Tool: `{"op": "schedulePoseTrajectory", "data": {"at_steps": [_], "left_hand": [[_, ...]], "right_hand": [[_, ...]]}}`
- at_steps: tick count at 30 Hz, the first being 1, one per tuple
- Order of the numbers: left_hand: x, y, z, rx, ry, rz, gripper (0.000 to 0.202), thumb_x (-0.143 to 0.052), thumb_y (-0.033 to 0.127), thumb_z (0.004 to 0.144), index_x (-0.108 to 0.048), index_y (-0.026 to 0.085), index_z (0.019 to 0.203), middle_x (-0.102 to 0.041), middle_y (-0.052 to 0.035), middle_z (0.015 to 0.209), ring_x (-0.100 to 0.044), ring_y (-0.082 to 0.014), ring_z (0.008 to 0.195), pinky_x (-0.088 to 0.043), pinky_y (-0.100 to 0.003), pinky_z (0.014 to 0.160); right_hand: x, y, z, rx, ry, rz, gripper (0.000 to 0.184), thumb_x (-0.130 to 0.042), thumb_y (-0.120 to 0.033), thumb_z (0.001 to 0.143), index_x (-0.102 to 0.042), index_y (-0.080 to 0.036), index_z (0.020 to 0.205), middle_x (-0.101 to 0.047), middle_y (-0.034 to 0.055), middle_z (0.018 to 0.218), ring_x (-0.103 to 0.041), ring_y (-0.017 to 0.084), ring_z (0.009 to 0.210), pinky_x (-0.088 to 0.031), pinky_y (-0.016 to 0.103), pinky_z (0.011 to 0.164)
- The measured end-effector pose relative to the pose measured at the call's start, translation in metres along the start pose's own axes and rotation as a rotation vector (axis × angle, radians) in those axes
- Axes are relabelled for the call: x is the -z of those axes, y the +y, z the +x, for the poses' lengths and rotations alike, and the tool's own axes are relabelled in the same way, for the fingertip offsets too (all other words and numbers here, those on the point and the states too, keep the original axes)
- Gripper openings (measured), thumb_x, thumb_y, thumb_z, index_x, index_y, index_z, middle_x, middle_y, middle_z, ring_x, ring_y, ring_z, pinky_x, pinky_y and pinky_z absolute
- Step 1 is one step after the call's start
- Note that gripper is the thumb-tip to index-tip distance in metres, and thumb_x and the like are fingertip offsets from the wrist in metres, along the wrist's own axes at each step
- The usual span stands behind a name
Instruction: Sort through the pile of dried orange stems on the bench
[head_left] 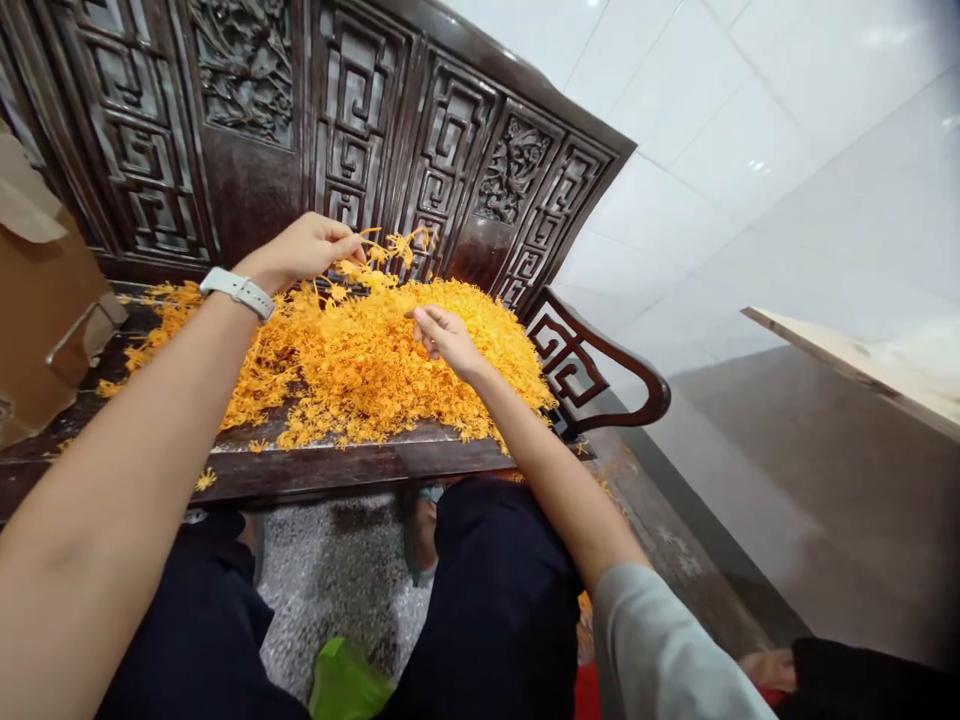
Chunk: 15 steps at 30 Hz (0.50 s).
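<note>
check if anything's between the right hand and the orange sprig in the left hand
Nothing visible stands between them: in this view the right hand is just below and right of the orange sprig pinched in the left hand. The orange pile appears to lie beneath both.

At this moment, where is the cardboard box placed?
In the head view, the cardboard box sits at the left edge, on the dark wooden bench, left of the pile of orange pieces.

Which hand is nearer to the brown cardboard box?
Left: the left hand is right of the box in view; the right hand is farther right, by the heap of orange branching pieces.
</note>
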<state>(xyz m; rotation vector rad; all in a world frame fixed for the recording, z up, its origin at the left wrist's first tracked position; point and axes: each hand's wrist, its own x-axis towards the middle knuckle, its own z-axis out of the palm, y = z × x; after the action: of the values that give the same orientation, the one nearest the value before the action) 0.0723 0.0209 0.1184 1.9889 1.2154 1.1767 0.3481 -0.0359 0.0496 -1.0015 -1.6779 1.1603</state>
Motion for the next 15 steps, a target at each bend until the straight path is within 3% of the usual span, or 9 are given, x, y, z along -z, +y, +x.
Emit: {"op": "schedulePoseTrajectory", "data": {"at_steps": [5,7,9,12,15], "left_hand": [[-0.032,0.003,0.005,-0.024,-0.121,-0.073,0.035,-0.071,0.052,0.089,-0.08,0.02,0.082,-0.074,-0.0095,0.083,-0.063,-0.0208,0.078,-0.05,-0.037,0.077],[-0.047,0.006,0.005,-0.028,-0.183,-0.074,0.036,-0.075,0.056,0.085,-0.08,0.021,0.08,-0.075,-0.0099,0.082,-0.064,-0.0229,0.079,-0.05,-0.039,0.077],[-0.06,0.009,0.005,-0.03,-0.204,-0.082,0.035,-0.076,0.054,0.083,-0.08,0.021,0.078,-0.075,-0.0105,0.082,-0.065,-0.0237,0.079,-0.05,-0.041,0.077],[-0.072,0.012,0.005,0.022,-0.092,-0.156,0.031,-0.074,0.047,0.083,-0.078,0.018,0.073,-0.075,-0.0114,0.081,-0.064,-0.0239,0.08,-0.05,-0.041,0.08],[-0.079,0.011,0.007,0.137,0.065,-0.308,0.028,-0.073,0.04,0.081,-0.071,0.017,0.065,-0.074,-0.0116,0.081,-0.064,-0.0238,0.081,-0.051,-0.04,0.082]], "right_hand": [[-0.005,0.0,0.008,-0.072,0.105,0.28,0.06,-0.077,-0.076,0.079,-0.061,-0.027,0.111,-0.069,0.0036,0.103,-0.06,0.013,0.074,-0.05,0.026,0.06],[-0.007,-0.001,0.01,-0.104,0.078,0.401,0.054,-0.074,-0.073,0.083,-0.062,-0.027,0.109,-0.07,0.0053,0.106,-0.062,0.015,0.078,-0.052,0.028,0.064],[-0.008,0.0,0.011,-0.103,0.077,0.427,0.045,-0.082,-0.061,0.081,-0.065,-0.025,0.102,-0.07,0.0047,0.102,-0.06,0.015,0.079,-0.052,0.028,0.065],[-0.01,0.005,0.011,-0.047,0.118,0.325,0.032,-0.088,-0.04,0.075,-0.066,-0.022,0.089,-0.065,0.0002,0.089,-0.055,0.012,0.075,-0.048,0.025,0.066],[-0.01,0.007,0.01,-0.057,0.054,0.218,0.03,-0.084,-0.043,0.076,-0.066,-0.02,0.085,-0.06,-0.0021,0.08,-0.052,0.011,0.07,-0.044,0.024,0.064]]}}
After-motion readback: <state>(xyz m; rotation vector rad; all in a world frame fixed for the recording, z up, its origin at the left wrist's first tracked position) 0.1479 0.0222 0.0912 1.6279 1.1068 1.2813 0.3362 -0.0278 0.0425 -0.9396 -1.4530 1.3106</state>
